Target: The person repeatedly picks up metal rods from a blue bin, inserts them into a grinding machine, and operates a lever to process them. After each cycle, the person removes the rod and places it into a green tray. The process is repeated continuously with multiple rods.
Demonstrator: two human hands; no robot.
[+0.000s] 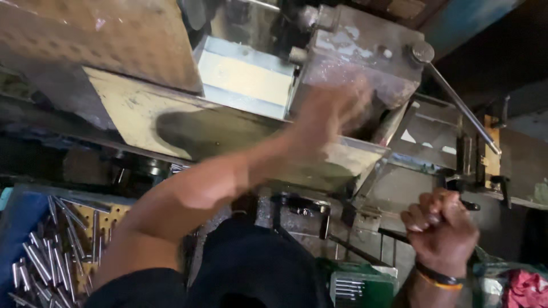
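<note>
Metal rods, many of them, thin and shiny, lie in a heap at the lower left corner of the view, on a yellow perforated board with a blue tray wall beside it. They are well apart from both your hands.

Your left arm crosses from the bottom left up to the middle of the view. Your left hand is there, blurred, in front of the grey machine housing and just above the slanted metal chute that runs below the pale rectangular block. Because of the blur I cannot tell if its fingers are spread or closed, or if they hold anything.

Further to the right, a long thin steel lever goes down from a round knob at the top right corner of the housing toward the right edge of the machine.

Your right hand is at the lower right, with a dark band on the wrist. Its fingers are curled tight into a fist around a dark handle, of which only a short end shows beside the knuckles.

Below it, at the bottom edge, you see a green box, and in the bottom right corner a red cloth.
</note>
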